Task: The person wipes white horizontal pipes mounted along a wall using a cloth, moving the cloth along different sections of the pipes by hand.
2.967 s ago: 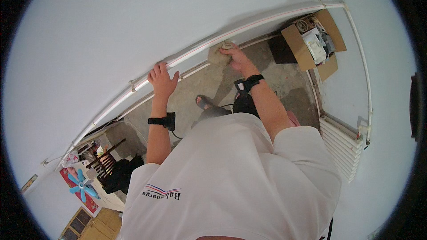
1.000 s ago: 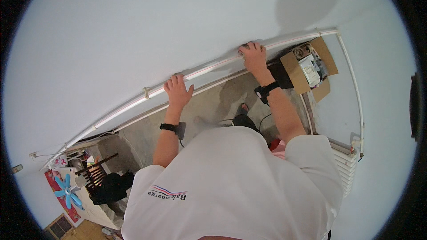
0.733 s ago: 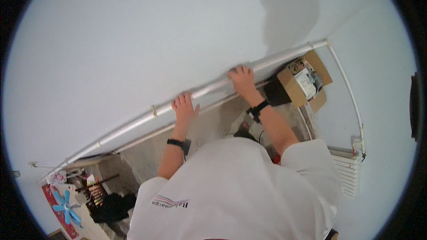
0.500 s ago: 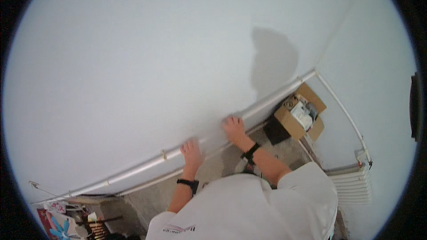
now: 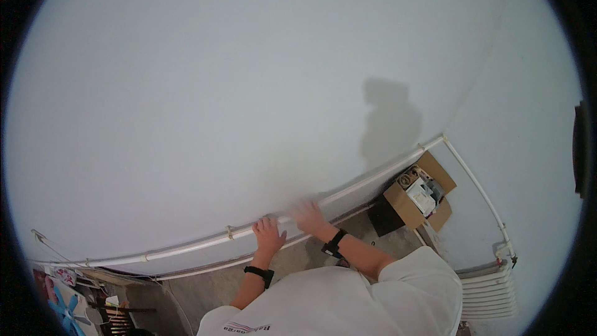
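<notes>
A long white pipe runs along the lower part of the pale wall, rising toward the right corner. My left hand is on it, its fingers hooked over the top and its thumb standing out to the right. Just right of it, my right hand is at the pipe too, smeared by motion, so its fingers cannot be made out. A yellowish clip sits on the pipe left of my left hand. Both wrists wear dark bands.
An open cardboard box with mixed items stands in the right corner by a dark block. A white radiator is at the lower right. A blue fan and a slatted wooden piece lie at the lower left.
The view has tilted, so the pipe and box sit lower. My right hand has moved left along the pipe, closer to my left hand, which remains on the pipe.
</notes>
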Motion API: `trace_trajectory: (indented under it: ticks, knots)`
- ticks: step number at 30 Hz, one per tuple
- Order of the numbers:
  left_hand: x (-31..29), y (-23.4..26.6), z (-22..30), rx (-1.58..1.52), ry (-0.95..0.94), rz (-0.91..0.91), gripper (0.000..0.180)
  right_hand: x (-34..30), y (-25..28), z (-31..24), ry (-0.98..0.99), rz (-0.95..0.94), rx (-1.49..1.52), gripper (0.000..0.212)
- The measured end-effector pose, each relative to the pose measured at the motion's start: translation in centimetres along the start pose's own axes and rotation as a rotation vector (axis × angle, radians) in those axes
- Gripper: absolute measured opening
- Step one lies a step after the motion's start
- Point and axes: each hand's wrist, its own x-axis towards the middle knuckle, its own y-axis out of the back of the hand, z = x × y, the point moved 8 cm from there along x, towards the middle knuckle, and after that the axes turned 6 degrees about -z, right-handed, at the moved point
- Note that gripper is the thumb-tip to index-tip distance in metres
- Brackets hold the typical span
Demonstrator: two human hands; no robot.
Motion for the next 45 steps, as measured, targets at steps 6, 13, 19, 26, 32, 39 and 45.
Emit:
trace_trajectory:
  ticks: [6, 13, 19, 26, 32, 39, 45]
  knots:
    - [-0.2, -1.1, -0.7, -0.016, 0.037, -0.057, 0.072, -0.6, -1.0, 2.7, 0.0, -0.104, -0.015, 0.027]
    - [0.0, -0.5, -0.7, 0.008, 0.054, -0.098, 0.075, -2.8, 2.1, 10.4, -0.204, 0.021, 0.025, 0.035]
    - [0.4, 0.8, -0.3, -0.039, 0.078, -0.112, 0.069, -4.3, 4.4, 17.0, -0.395, -0.058, 0.02, 0.039]
    - [0.3, 6.1, 0.3, -0.333, 0.071, -0.071, 0.043, -6.9, 4.9, 23.8, -0.533, -0.103, -0.072, 0.051]
    - [-3.5, 11.4, -4.2, -0.611, 0.177, 0.053, 0.023, -7.0, 3.9, 22.6, -0.53, -0.115, -0.05, 0.051]
    - [-7.7, 13.3, -11.3, -0.519, 0.325, 0.182, 0.029, -5.0, 3.0, 16.0, -0.47, -0.035, 0.05, 0.047]
    - [-8.7, 10.6, -14.3, -0.474, 0.414, 0.024, 0.044, -3.6, 2.1, 9.4, -0.395, 0.029, 0.273, 0.046]
